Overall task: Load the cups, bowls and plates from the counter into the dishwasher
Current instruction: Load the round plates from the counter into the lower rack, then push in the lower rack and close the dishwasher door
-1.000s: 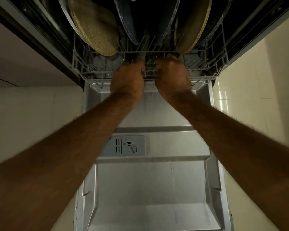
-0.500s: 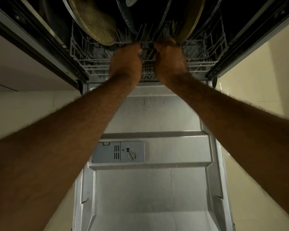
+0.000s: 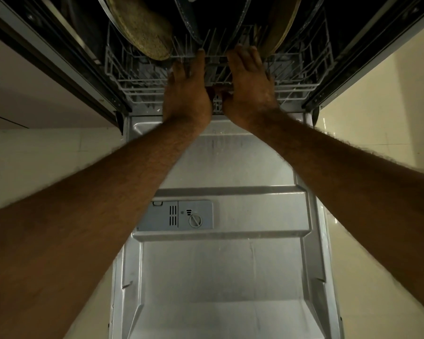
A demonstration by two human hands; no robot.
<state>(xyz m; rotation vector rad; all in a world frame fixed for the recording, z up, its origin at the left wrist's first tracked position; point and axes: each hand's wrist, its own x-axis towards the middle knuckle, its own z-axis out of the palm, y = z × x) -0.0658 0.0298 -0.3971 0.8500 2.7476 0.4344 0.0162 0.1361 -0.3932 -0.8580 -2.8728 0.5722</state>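
Observation:
The dishwasher's lower wire rack (image 3: 137, 81) sits mostly inside the dark tub at the top of the head view. A speckled tan plate (image 3: 145, 33), a dark plate (image 3: 189, 18) and a tan-rimmed plate (image 3: 279, 28) stand upright in it. My left hand (image 3: 186, 91) and my right hand (image 3: 250, 89) lie flat side by side against the rack's front edge, fingers straight and pointing inward. The fingertips touch the front wires below the plates.
The open dishwasher door (image 3: 230, 265) lies flat beneath my arms, with the detergent dispenser (image 3: 176, 215) at its middle. Cabinet fronts (image 3: 22, 89) flank the tub on both sides. Pale floor tiles (image 3: 387, 123) show left and right of the door.
The rack with its plates has slid further into the tub. Both hands have gone from curled on the front edge to flat with straight fingers against it.

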